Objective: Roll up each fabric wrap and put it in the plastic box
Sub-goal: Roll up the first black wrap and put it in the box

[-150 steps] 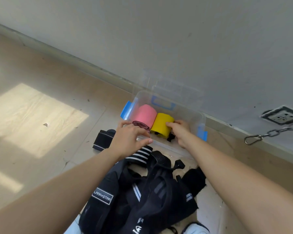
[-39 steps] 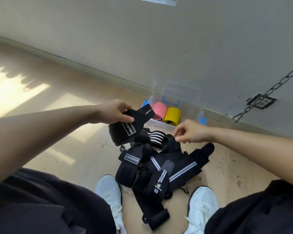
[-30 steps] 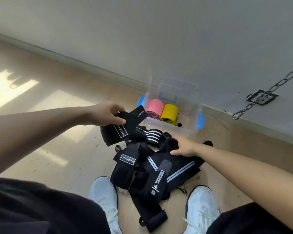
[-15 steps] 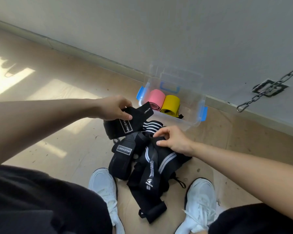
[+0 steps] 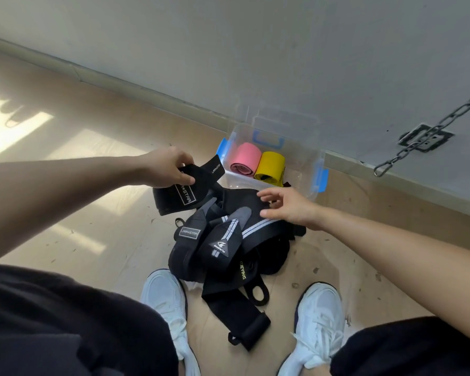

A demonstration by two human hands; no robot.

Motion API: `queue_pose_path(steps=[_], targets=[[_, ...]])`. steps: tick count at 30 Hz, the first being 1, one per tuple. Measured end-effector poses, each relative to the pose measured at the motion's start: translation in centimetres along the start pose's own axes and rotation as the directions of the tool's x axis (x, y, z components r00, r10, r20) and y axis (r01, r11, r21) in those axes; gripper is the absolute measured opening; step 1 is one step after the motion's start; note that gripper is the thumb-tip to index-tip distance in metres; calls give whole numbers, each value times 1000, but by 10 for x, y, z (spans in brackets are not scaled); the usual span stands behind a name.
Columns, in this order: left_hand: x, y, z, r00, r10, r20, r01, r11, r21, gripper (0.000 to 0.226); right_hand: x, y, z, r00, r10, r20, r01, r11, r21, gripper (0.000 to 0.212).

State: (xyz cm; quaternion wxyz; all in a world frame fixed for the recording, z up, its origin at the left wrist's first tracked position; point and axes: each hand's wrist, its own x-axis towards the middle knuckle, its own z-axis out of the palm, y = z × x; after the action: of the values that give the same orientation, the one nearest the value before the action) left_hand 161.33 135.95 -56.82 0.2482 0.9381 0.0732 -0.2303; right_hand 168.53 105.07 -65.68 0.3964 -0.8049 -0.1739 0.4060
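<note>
2 white shoes (image 5: 164, 297) stand on the wooden floor (image 5: 106, 218), sun patches (image 5: 0, 128) at left. A chain (image 5: 456, 113) crosses a socket (image 5: 436, 139) on the grey wall (image 5: 255, 50)

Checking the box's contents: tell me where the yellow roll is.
Head view, upper middle: the yellow roll lies inside the clear plastic box by the wall, beside the pink roll on its left.
</note>
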Motion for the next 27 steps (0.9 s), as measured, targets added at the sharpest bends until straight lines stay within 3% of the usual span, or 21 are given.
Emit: queue_pose_path(steps=[2, 5, 7, 10, 12, 14, 17, 19, 24, 27], targets=[[0, 1, 1, 1000, 4, 19, -4, 1000, 4, 10, -2, 18, 6, 995, 10, 96, 11, 977, -215, 89], [1, 3, 2, 1000, 11, 25, -11, 1000, 16, 11, -2, 38, 26, 990, 36, 137, 60, 768, -638, 123], [1, 4, 3, 1000, 15, 27, -15, 1000, 9, 12, -3, 41, 38, 993, 38, 110, 65, 599, -798, 121], [0, 5, 5, 999, 11, 41, -11, 1000, -1, 11, 1, 38, 37, 994, 21, 107, 86, 451, -888, 93], [-2, 5, 6, 998, 15, 56, -15, 1000, 9, 10, 3, 28, 28, 990, -30, 137, 135, 474, -870, 57], [-3, 5, 7, 997, 16, 71, -17, 1000, 21, 9, 5, 10, 20, 990, -90, 105, 138, 576, -806, 25], [-4, 5, 6, 996, 16, 84, -17, 1000, 15, 9, 11, -24, 7, 998, -43, 38, 58, 780, -623, 45], [-4, 6, 5, 996, 19, 82, -19, 1000, 3, 9, 12, -39, -3, 1000, 20, 22, -7, 874, -485, 42], [-5, 8, 4, 997, 31, 76, -32, 999, 18, 8, 3, -33, -25, 989, 147, 31, -106, 829, -549, 45], [-6, 8, 3, 997, 32, 74, -34, 999, 26, 11, -5, -10, -37, 974, 224, 10, -143, 652, -744, 35]])
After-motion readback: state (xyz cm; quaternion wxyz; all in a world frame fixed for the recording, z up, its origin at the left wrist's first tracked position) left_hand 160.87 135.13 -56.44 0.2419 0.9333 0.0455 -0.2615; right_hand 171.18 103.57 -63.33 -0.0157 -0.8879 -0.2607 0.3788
